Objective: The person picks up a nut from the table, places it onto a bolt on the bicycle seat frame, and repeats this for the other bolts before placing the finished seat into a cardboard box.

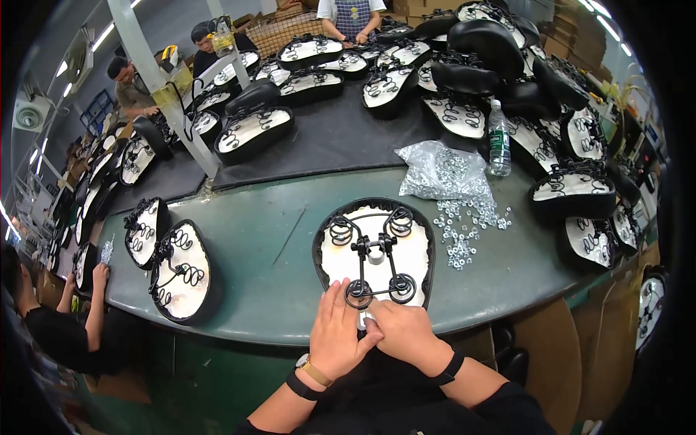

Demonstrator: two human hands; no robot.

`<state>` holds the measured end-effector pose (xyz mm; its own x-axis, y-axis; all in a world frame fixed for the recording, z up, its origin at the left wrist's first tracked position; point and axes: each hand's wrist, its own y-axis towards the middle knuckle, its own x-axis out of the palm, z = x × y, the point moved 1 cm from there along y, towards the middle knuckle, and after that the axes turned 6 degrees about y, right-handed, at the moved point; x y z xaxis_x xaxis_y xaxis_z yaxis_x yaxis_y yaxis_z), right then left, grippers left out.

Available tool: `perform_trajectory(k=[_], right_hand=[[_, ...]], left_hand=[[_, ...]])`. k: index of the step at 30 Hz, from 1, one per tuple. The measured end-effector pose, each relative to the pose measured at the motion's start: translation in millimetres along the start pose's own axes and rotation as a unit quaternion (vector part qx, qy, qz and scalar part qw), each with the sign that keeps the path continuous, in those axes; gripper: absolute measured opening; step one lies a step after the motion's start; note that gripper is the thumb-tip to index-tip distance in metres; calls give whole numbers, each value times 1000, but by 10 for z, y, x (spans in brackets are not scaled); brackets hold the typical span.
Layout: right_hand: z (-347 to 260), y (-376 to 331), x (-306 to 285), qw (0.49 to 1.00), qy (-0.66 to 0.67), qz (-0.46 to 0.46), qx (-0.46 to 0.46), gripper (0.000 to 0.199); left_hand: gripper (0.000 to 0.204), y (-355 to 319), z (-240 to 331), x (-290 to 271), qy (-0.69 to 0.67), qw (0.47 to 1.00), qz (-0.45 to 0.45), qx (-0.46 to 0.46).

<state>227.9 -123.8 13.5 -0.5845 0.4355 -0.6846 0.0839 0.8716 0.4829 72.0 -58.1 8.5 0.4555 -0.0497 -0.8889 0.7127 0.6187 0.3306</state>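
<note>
A bicycle saddle (335,261) lies upside down before me, its white underside up and its black rim around it. A black wire spring frame (392,261) with coils at its corners and a metal clamp (375,252) in the middle sits on it. My left hand (337,330) rests with stretched fingers on the saddle's near left edge, beside a near coil. My right hand (406,333) is closed at the near edge, close to that coil. A small pale piece (363,317) shows between the hands; what the right fingers grip is hidden.
A torn plastic bag (442,170) of nuts has spilled loose nuts (460,246) right of the saddle. Behind stands a water bottle (499,141). Two saddles (185,272) lie left; many more are piled behind and right. A metal post (170,109) rises back left. Other people work around.
</note>
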Motion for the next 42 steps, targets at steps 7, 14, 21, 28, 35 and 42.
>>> perform_trajectory(k=[7, 14, 21, 28, 35, 42], right_hand=[[-23, 13, 17, 999, 31, -13, -6, 14], [33, 4, -26, 998, 35, 11, -48, 29], [353, -221, -421, 982, 81, 165, -50, 44], [875, -406, -425, 801, 421, -44, 423, 58], [631, -256, -394, 789, 424, -113, 430, 56], [639, -285, -347, 767, 451, -88, 447, 49]], left_hand=[[88, -16, -12, -77, 8, 1000, -4, -18], [91, -51, 26, 61, -3, 1000, 11, -19], [73, -161, -111, 54, -76, 997, 16, -16], [39, -632, -940, -536, 35, 949, 261, -173], [36, -1097, -2050, -880, 274, 877, 226, -323], [28, -954, -1286, -624, 235, 921, 205, -233]])
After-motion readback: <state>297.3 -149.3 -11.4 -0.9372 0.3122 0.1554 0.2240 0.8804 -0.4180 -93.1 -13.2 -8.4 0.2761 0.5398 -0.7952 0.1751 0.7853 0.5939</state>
